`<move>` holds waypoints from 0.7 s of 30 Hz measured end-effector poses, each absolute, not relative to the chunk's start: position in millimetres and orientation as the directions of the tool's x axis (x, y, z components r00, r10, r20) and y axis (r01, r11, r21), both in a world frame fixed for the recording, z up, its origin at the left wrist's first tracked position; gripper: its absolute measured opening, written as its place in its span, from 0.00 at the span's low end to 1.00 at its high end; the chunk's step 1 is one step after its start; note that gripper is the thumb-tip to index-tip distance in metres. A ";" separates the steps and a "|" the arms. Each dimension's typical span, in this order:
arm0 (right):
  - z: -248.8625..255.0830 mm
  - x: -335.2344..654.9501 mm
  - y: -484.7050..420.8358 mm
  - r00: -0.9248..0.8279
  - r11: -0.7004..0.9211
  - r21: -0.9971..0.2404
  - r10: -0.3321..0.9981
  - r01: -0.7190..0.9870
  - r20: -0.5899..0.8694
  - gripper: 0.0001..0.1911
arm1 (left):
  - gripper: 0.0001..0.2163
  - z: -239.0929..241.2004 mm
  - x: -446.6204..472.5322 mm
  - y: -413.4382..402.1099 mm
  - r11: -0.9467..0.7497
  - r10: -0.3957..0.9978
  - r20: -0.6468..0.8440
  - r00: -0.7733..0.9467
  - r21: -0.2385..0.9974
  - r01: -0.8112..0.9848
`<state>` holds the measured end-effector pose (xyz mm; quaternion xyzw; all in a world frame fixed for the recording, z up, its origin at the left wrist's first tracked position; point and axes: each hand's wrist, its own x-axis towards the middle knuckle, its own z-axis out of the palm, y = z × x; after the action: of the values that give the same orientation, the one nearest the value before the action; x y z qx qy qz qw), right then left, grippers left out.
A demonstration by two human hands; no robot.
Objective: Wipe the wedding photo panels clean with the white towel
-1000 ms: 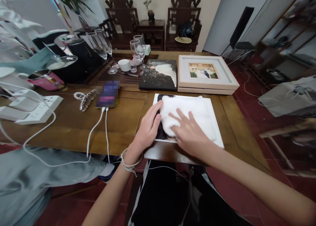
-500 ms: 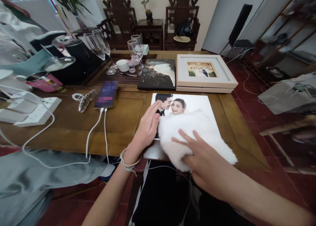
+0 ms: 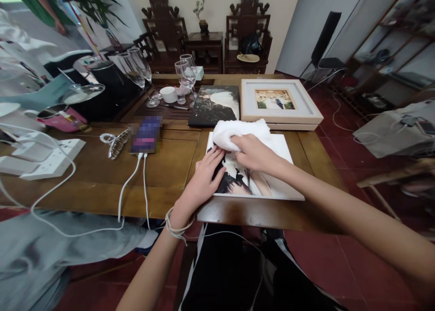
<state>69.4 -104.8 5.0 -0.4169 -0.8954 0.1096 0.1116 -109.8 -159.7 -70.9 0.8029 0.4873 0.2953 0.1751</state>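
A photo panel point(image 3: 268, 184) with a couple's portrait lies flat near the table's front edge. My left hand point(image 3: 206, 175) rests on the panel's left side, fingers stretched out. Closed round a bunched white cloth point(image 3: 248, 129), my right hand point(image 3: 253, 152) presses it on the panel's upper part. The cloth and hand cover the upper part of the portrait. Just behind the panel are a dark photo panel point(image 3: 215, 104) with a white dress in it and a pale wooden picture frame point(image 3: 314, 114) that holds a small photo.
Several wine glasses point(image 3: 134, 70) and a white cup point(image 3: 169, 94) stand behind. To the left are a phone point(image 3: 147, 134) with white cables, a hair clip point(image 3: 117, 143) and a power strip point(image 3: 56, 159). A person's leg point(image 3: 84, 243) is at lower left.
My right hand has moved the cloth from the panel's lower right to its upper edge, uncovering the lower portrait. My left hand has slid slightly down, still on the panel's left side.
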 end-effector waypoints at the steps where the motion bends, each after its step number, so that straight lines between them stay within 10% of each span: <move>1: 2.0 65.2 -104.2 -0.627 0.630 -0.282 0.771 0.724 0.114 0.15 | 0.22 -70.7 -109.9 -159.6 -0.464 0.886 0.307 0.349 0.574 0.674; 21: -20.1 177.1 -137.8 -0.503 0.516 -0.362 0.853 0.776 0.136 0.09 | 0.22 -58.8 -113.7 -155.8 -0.470 0.879 0.373 0.298 0.572 0.672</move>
<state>177.1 -137.8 -20.1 -0.4751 -0.8575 0.1279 0.1504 -113.7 -155.8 -58.8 0.7904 0.4904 0.3325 0.1557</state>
